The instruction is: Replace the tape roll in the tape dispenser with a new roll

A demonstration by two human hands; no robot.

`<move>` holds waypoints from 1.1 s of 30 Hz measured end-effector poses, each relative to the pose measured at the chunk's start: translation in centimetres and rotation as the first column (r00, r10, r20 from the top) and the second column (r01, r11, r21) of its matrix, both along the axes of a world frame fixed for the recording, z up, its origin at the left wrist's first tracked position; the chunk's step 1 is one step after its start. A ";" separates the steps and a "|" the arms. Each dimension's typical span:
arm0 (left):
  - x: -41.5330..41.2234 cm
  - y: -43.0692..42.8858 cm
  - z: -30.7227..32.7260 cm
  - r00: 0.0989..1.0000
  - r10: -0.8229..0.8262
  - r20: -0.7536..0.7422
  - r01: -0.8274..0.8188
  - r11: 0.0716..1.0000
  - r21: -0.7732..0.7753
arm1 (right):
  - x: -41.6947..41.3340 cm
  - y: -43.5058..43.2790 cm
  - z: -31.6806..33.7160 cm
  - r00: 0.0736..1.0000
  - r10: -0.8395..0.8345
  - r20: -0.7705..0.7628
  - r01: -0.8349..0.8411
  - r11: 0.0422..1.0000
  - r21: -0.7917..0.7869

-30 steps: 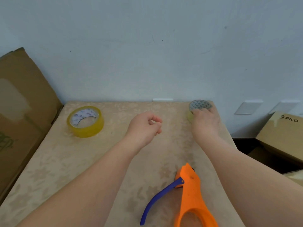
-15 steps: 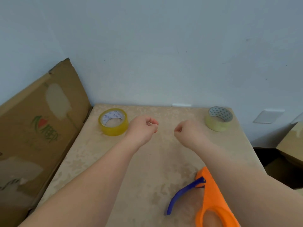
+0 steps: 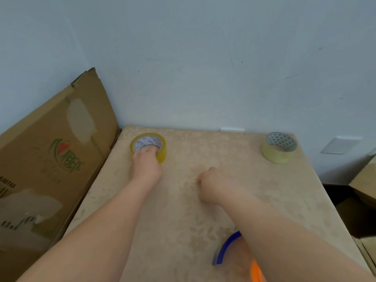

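Note:
A thick yellow tape roll [image 3: 160,152] with a white printed core lies flat at the table's far left corner. My left hand [image 3: 145,165] is on it, fingers reaching into its core and around its near rim. A thin, pale used roll [image 3: 278,147] with a grey patterned core lies at the far right corner. My right hand [image 3: 211,185] hovers over the table's middle as a loose fist holding nothing. The orange tape dispenser [image 3: 256,271] with its blue lever [image 3: 224,248] lies at the near edge, mostly hidden under my right forearm.
The beige patterned table [image 3: 183,220] stands against a pale blue wall. A large cardboard box [image 3: 50,169] leans along the table's left side. More cardboard boxes [image 3: 364,180] sit low on the right, beside a dark gap.
My left hand moved forward and left onto the yellow roll. My right hand left the pale roll a second ago and drew back to the table's middle. The view shifted left.

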State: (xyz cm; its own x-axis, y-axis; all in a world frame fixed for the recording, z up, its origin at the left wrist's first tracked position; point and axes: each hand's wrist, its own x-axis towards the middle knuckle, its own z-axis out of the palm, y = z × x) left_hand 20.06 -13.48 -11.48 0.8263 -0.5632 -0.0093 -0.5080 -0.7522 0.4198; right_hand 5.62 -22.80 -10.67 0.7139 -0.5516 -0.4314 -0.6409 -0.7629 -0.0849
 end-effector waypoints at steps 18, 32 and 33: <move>-8.2 6.0 4.2 0.760 -0.221 -0.611 -0.181 0.831 -0.526 | -3.8 3.7 5.5 0.585 -0.771 0.251 0.163 0.415 0.895; -18.2 14.6 8.7 0.631 -0.463 -0.623 0.011 0.808 -0.589 | -12.6 12.2 7.7 0.361 -0.924 0.125 -0.093 0.098 0.991; -18.6 15.1 8.9 0.641 -0.455 -0.618 0.004 0.807 -0.590 | -13.1 12.7 7.7 0.368 -0.919 0.140 -0.100 0.111 0.989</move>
State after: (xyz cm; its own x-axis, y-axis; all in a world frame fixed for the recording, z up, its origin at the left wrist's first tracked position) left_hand 1.47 1.63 -2.62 0.5202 -0.8341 -0.1833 -0.0061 -0.2183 0.9759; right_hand -7.46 -10.06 -2.92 0.7164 -0.5547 -0.4231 -0.0807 0.5365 -0.8401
